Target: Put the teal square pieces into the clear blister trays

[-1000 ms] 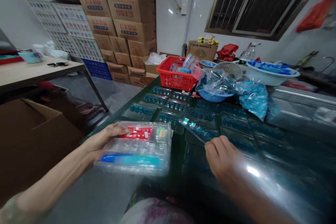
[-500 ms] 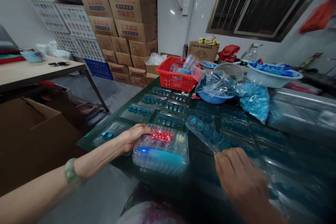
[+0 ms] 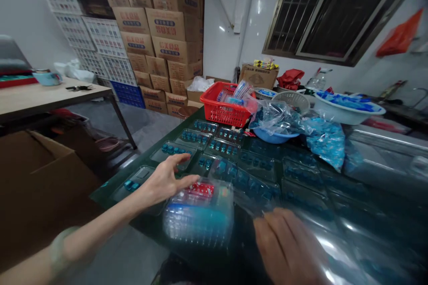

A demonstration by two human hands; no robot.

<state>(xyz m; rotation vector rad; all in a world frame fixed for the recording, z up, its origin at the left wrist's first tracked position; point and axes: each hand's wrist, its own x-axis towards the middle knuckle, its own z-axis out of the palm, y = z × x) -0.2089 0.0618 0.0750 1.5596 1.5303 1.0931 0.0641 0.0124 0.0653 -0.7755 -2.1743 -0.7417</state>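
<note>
A clear moulded plastic tray (image 3: 197,236) lies near the table's front edge, holding a blue-and-turquoise long piece (image 3: 200,214) and a red dotted piece (image 3: 201,189). My left hand (image 3: 167,179) is at its back left corner, thumb and forefinger spread apart; whether the thumb touches the tray I cannot tell. In my right hand (image 3: 284,240), fingers curled, is the near end of a second clear plastic tray (image 3: 244,182), tilted and blurred. Teal blocks show through it. Further clear trays (image 3: 224,147) with teal blocks lie in rows behind.
A red basket (image 3: 227,113) of clear packaging stands at the back, beside a blue basin (image 3: 276,137) and a bag of blue pieces (image 3: 326,142). Stacked cartons (image 3: 167,24) rise behind. Another table (image 3: 80,93) and an open carton (image 3: 50,156) are at left.
My left hand has loosened from the filled tray, its fingers spreading. The right hand has moved left and nearer, bringing its tray towards the filled one. The view has tilted slightly upward.
</note>
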